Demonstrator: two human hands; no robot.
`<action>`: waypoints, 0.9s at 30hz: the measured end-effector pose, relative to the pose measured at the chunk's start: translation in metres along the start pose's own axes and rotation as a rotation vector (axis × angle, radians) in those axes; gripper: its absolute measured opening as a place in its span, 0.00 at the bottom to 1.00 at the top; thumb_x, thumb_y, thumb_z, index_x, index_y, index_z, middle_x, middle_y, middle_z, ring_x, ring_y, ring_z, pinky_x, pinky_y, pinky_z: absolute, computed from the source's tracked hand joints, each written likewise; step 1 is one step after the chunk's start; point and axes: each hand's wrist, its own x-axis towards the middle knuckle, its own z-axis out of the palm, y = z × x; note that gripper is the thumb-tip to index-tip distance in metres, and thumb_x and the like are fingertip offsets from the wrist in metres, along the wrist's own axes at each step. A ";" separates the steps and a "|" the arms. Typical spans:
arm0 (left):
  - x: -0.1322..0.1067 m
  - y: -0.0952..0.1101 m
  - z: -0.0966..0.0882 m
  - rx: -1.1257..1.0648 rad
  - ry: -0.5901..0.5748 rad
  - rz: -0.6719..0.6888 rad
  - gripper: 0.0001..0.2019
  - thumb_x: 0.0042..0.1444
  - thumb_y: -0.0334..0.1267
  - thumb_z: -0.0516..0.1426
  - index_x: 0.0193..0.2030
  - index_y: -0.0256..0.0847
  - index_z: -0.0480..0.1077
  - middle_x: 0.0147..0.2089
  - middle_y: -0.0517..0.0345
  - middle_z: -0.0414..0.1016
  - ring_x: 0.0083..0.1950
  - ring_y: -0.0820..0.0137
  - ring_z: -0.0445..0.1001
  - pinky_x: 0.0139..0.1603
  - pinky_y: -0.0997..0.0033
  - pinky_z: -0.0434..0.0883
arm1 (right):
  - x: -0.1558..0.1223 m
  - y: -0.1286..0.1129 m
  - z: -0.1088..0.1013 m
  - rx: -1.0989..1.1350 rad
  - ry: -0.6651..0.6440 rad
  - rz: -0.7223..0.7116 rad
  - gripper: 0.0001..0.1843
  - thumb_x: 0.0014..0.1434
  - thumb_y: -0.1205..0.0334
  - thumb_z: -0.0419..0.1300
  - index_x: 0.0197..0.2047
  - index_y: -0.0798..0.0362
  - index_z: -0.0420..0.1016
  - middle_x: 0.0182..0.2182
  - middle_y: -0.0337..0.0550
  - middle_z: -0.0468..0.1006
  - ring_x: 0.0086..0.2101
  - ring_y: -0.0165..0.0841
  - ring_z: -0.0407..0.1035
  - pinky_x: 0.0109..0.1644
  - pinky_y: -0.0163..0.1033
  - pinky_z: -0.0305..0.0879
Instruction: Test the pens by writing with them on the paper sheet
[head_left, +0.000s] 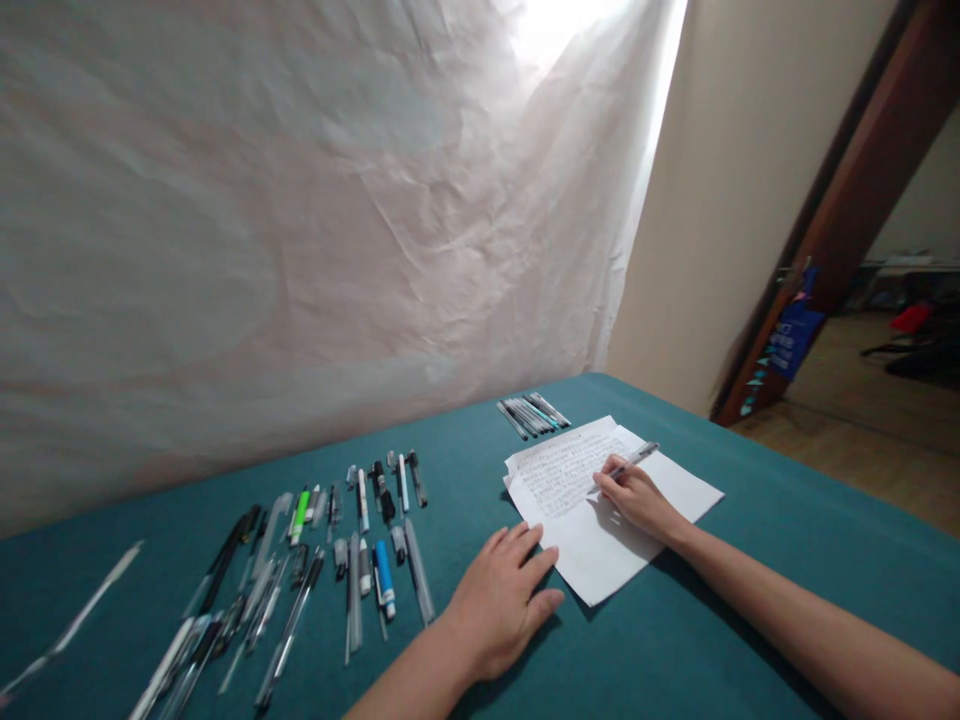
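Note:
My right hand (636,497) is closed around a silver pen (637,456), its tip resting on a white sheet of paper (600,540) covered in handwriting. My left hand (504,600) lies flat and open on the teal tabletop (712,620), fingertips touching the near left corner of the sheet. Nothing is in the left hand.
Many loose pens (360,560) are spread over the table to the left of my left hand. A small row of pens (532,413) lies beyond the paper. A white cloth (300,250) hangs behind the table. An open doorway (862,300) is at the right.

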 end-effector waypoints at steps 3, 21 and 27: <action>-0.001 0.000 0.000 0.008 0.003 -0.001 0.23 0.57 0.51 0.40 0.58 0.50 0.54 0.63 0.57 0.49 0.63 0.64 0.46 0.61 0.56 0.47 | 0.000 0.002 0.001 -0.038 0.006 -0.026 0.10 0.53 0.57 0.50 0.24 0.52 0.61 0.16 0.34 0.66 0.18 0.27 0.59 0.23 0.33 0.55; -0.001 0.002 -0.001 0.009 -0.007 -0.011 0.23 0.57 0.51 0.40 0.59 0.50 0.53 0.64 0.57 0.49 0.63 0.63 0.46 0.61 0.55 0.47 | 0.001 0.007 0.002 -0.099 0.004 -0.081 0.10 0.53 0.58 0.51 0.23 0.52 0.60 0.15 0.32 0.62 0.17 0.26 0.58 0.22 0.32 0.54; 0.000 0.000 0.000 0.013 0.002 -0.003 0.24 0.57 0.51 0.40 0.58 0.49 0.53 0.64 0.57 0.49 0.63 0.63 0.46 0.61 0.55 0.47 | 0.000 0.007 0.003 -0.086 0.009 -0.076 0.10 0.54 0.57 0.50 0.24 0.51 0.59 0.14 0.31 0.61 0.16 0.26 0.57 0.21 0.32 0.53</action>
